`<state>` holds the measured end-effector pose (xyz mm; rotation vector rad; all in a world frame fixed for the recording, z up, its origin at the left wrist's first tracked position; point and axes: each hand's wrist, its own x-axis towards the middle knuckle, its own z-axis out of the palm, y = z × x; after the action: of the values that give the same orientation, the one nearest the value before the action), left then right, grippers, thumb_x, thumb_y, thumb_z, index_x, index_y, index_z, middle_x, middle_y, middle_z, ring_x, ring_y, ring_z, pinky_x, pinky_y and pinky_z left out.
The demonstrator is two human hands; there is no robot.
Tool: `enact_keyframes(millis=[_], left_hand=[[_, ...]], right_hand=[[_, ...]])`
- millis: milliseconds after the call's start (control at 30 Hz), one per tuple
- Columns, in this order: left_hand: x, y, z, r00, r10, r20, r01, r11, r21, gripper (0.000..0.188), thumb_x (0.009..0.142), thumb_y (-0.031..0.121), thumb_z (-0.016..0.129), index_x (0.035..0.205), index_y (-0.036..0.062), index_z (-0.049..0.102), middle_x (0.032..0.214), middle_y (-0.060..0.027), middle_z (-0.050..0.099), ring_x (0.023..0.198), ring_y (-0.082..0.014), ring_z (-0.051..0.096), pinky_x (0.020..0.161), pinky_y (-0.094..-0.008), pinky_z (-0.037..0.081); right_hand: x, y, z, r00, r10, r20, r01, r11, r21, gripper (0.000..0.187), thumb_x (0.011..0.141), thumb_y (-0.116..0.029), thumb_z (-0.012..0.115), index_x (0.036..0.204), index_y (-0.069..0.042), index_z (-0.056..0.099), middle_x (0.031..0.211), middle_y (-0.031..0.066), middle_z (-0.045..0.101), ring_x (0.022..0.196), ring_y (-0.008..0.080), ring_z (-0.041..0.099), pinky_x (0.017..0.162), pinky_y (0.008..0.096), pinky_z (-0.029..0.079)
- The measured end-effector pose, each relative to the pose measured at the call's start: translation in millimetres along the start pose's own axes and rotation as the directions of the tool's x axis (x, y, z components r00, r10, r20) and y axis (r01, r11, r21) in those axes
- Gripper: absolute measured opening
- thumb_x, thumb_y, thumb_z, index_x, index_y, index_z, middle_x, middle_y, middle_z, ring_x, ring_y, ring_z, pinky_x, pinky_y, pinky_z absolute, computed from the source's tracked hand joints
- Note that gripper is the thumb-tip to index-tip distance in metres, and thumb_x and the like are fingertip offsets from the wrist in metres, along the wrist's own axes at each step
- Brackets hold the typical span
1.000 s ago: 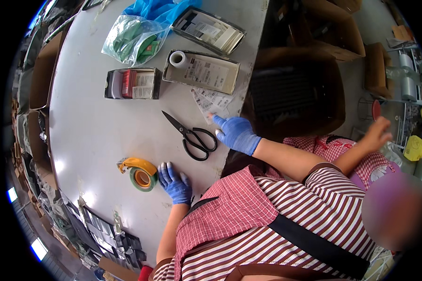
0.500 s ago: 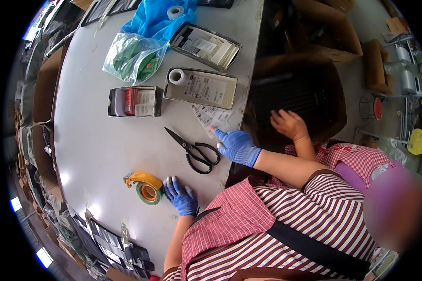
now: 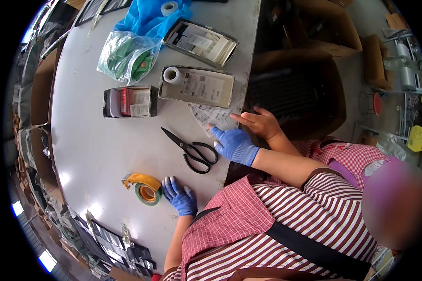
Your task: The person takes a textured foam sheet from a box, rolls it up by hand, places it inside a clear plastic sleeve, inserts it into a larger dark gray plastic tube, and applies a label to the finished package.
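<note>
My left hand (image 3: pixel 180 196), in a blue glove with pale fingertips, lies spread on the table beside a yellow tape dispenser (image 3: pixel 143 180) with a roll of tape; it holds nothing. My right hand (image 3: pixel 237 145), gloved alike, rests at the table edge with its bare index fingertip on printed label sheets (image 3: pixel 200 118). Its fingers reach forward, with no grip on the sheets visible. Between my hands lie black-handled scissors (image 3: pixel 189 151), blades pointing away to the left. Just beyond my right hand, a co-worker's bare hand (image 3: pixel 262 123) reaches over the table edge toward the labels.
Open boxes of labels (image 3: pixel 202 43) stand farther back, one holding a white roll (image 3: pixel 172 75). A smaller box (image 3: pixel 130 102) holds red and white cards. A clear bag (image 3: pixel 126 58) lies by blue plastic (image 3: pixel 147 18). A large carton (image 3: pixel 330 70) stands right of the table.
The co-worker's hand has moved left from over the carton to the label sheets. My hands remain nearly in place.
</note>
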<state>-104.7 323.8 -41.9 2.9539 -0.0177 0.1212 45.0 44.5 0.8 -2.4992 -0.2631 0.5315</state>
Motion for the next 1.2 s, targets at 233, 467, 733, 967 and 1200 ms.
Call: enact_keyframes(millis=[233, 467, 733, 967, 1200], left_hand=[[1.3, -0.4, 0.1, 1.000, 0.003, -0.014, -0.003, 1.000, -0.008, 0.065, 0.081, 0.019, 0.055, 0.141, 0.0008, 0.040, 0.144, -0.0230, 0.040, 0.139, -0.0430, 0.032, 0.114, -0.0559, 0.025], [0.8, -0.6, -0.2, 1.000, -0.005, -0.004, 0.005, 1.000, -0.015, 0.066, 0.080, 0.019, 0.055, 0.141, 0.0007, 0.039, 0.144, -0.0233, 0.040, 0.139, -0.0428, 0.032, 0.114, -0.0558, 0.025], [-0.3, -2.9, 1.1, 1.000, 0.005, -0.022, -0.006, 1.000, -0.017, 0.065, 0.081, 0.019, 0.055, 0.141, 0.0007, 0.040, 0.145, -0.0227, 0.040, 0.139, -0.0425, 0.033, 0.115, -0.0552, 0.025], [-0.4, -2.7, 0.3, 0.998, 0.034, -0.050, -0.035, 0.999, -0.013, 0.064, 0.082, 0.019, 0.055, 0.141, 0.0004, 0.040, 0.145, -0.0228, 0.040, 0.139, -0.0425, 0.033, 0.115, -0.0551, 0.026], [-0.9, -0.4, 1.7, 0.998, 0.043, -0.049, -0.042, 0.999, 0.012, 0.058, 0.089, 0.025, 0.052, 0.141, 0.0001, 0.040, 0.143, -0.0247, 0.041, 0.136, -0.0449, 0.035, 0.112, -0.0577, 0.028]], right_hand=[[1.1, 0.4, 5.1, 1.000, 0.004, -0.012, -0.003, 1.000, 0.020, 0.060, 0.090, -0.031, 0.057, 0.146, -0.015, 0.042, 0.071, 0.0153, 0.064, 0.063, 0.0324, 0.063, 0.061, 0.0451, 0.051], [0.4, -0.5, 11.0, 0.990, -0.054, -0.131, 0.057, 0.998, 0.013, 0.056, 0.090, -0.027, 0.056, 0.141, -0.007, 0.047, 0.074, 0.0167, 0.066, 0.065, 0.0340, 0.064, 0.064, 0.0468, 0.050], [-3.4, -0.5, 15.1, 0.981, -0.074, -0.179, 0.071, 0.997, -0.020, 0.058, 0.090, -0.028, 0.056, 0.143, -0.006, 0.045, 0.075, 0.0164, 0.066, 0.065, 0.0336, 0.064, 0.064, 0.0460, 0.051], [3.6, -4.8, 16.0, 0.984, 0.141, -0.111, -0.141, 0.990, 0.006, 0.078, 0.089, -0.033, 0.054, 0.150, 0.004, 0.024, 0.072, 0.0182, 0.067, 0.059, 0.0345, 0.063, 0.059, 0.0470, 0.051], [6.2, -7.8, 13.4, 0.979, 0.172, -0.105, -0.169, 0.985, 0.036, 0.076, 0.088, -0.032, 0.052, 0.150, 0.003, 0.025, 0.067, 0.0188, 0.065, 0.057, 0.0351, 0.063, 0.057, 0.0495, 0.050]])
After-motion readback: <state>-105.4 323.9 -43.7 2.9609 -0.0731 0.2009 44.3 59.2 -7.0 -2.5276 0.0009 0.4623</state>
